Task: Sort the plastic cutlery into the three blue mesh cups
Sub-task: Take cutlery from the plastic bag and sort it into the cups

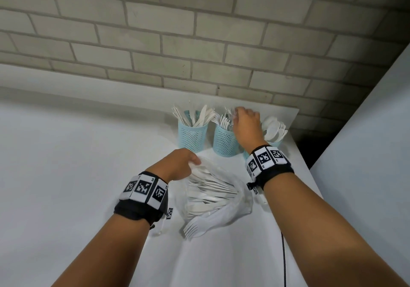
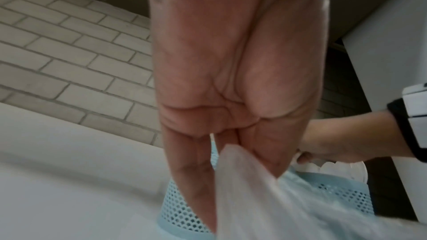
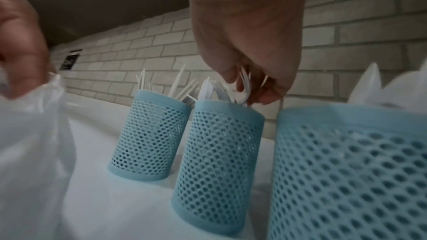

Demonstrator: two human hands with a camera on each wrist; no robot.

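Both forearms are bare — no sleeves. Behind each hand sits a black fabric wrist strap (image 1: 142, 211) topped by a band of white tiles (image 1: 145, 190) printed with black square codes — a thin black cable (image 1: 283, 255) hangs below the right forearm.

Kitchen-like corner; pale brick-tile wall (image 1: 199, 31), white counter (image 1: 77, 153), sorted plastic cutlery (image 1: 197, 116)

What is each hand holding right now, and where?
Left hand pinches the plastic bag by its top edge. Right hand grips forks near their heads, over the middle cup.

I note the white bench (image 1: 88, 153) bearing three blue mesh cups (image 1: 192, 137) and a clear cutlery bag (image 1: 213, 195).
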